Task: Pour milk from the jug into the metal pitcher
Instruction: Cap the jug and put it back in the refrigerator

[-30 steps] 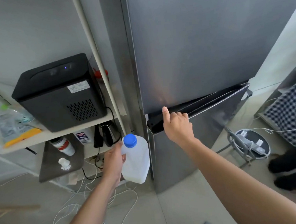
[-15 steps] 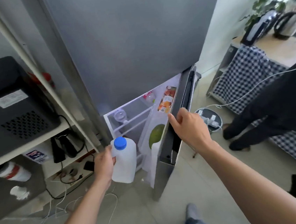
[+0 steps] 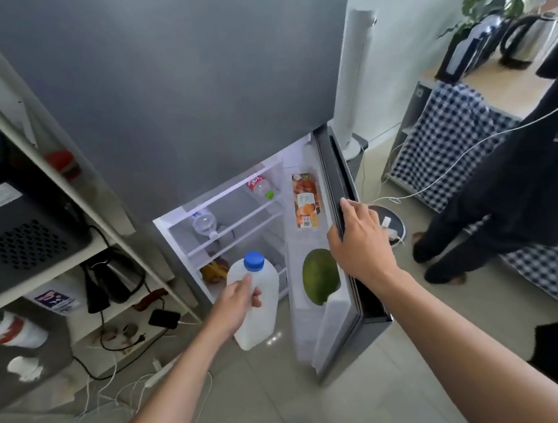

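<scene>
Left grip point(image 3: 237, 302) closed round milk jug point(image 3: 256, 303), upright, blue cap point(image 3: 254, 260) up. Right grip point(image 3: 356, 241) clasps fridge door point(image 3: 340, 184) edge. Open shelves point(image 3: 233, 216) lie far, just beyond jug; left nearer. Metal pitcher unseen.

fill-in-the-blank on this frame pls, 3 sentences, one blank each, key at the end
The left hand holds a white milk jug whose cap is ____.
The right hand grips the edge of the fridge's lower door, which stands ____.
The large green fruit sits in the ____ of the fridge, not on its inner shelves.

Missing words: blue; open; door
</scene>
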The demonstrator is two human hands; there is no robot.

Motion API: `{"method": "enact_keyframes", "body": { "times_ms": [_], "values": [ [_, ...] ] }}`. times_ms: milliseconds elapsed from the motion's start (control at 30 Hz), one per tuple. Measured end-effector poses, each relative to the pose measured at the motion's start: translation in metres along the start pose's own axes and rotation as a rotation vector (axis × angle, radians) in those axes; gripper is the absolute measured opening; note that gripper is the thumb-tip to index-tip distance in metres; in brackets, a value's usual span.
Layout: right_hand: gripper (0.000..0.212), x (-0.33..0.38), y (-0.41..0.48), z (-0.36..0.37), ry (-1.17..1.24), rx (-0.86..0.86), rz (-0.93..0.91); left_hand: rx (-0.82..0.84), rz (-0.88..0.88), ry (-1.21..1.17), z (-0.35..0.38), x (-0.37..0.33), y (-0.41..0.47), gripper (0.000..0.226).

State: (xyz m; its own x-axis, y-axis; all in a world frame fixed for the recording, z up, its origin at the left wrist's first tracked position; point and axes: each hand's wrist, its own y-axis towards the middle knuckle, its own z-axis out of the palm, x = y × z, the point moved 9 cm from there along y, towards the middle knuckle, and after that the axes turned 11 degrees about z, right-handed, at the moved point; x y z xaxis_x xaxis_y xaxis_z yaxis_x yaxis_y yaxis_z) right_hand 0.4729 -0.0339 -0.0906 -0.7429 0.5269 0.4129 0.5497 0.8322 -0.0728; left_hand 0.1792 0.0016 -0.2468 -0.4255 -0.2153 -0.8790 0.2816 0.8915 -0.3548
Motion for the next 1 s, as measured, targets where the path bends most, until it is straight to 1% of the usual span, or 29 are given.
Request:
{"method": "enact_keyframes", "body": {
  "times_ms": [67,133,233,300,433,533,633,733,867,1000],
  "values": [
    [0.072,-0.01,0.001,0.003,-0.007,0.014,-0.019,0.1,0.007,0.164,0.021,-0.006,-0.003,0.06],
    [0.074,-0.023,0.003,0.002,-0.038,0.007,-0.057,0.15,-0.018,0.297,0.038,-0.001,-0.001,0.051],
    [0.076,-0.04,0.009,-0.007,-0.065,-0.006,-0.116,0.114,-0.09,0.35,0.059,0.01,0.002,0.048],
    [0.077,-0.051,0.013,-0.012,-0.081,0.0,-0.132,0.105,-0.091,0.343,0.08,0.004,0.002,0.049],
    [0.077,-0.067,0.02,-0.024,-0.101,0.006,-0.169,0.064,-0.143,0.18,0.117,0.003,0.003,0.047],
    [0.075,-0.075,0.026,-0.033,-0.101,0.002,-0.181,0.021,-0.205,-0.011,0.134,0.015,0.006,0.043],
    [0.073,-0.084,0.033,-0.039,-0.135,-0.02,-0.207,-0.034,-0.229,-0.149,0.144,0.014,0.007,0.049],
    [0.072,-0.092,0.04,-0.043,-0.149,-0.016,-0.225,0.007,-0.203,-0.176,0.148,0.025,0.017,0.041],
    [0.071,-0.099,0.047,-0.046,-0.159,-0.014,-0.235,0.028,-0.188,-0.262,0.147,0.027,0.024,0.046],
    [0.071,-0.1,0.049,-0.044,-0.162,-0.018,-0.233,0.054,-0.184,-0.367,0.15,0.016,0.026,0.035]
  ]
}}
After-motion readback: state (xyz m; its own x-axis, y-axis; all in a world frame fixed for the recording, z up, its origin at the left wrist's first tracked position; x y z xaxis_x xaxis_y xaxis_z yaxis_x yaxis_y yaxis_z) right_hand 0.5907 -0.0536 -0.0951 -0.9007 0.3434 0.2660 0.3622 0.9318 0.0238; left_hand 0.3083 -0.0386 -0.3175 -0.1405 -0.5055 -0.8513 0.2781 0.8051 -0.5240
